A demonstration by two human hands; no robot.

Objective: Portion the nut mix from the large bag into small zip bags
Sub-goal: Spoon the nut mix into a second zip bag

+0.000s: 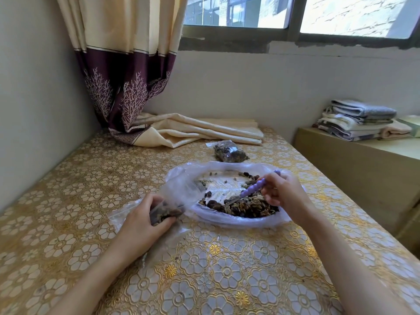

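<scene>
Spoon: lilac beaded handle, long axis slanting up-right, bowl down-left in nut mix inside crinkled clear large bag. Right hand pinches handle. Left hand, beside the bag's left edge, grips part-filled small zip bag.

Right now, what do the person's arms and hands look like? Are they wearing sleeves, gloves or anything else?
Both forearms are bare as far as the picture shows, with no sleeves in view. The left hand and the right hand have no gloves. No watch or bracelet shows. Something small glints on a right finger; it may be a ring, too small to tell.
</scene>
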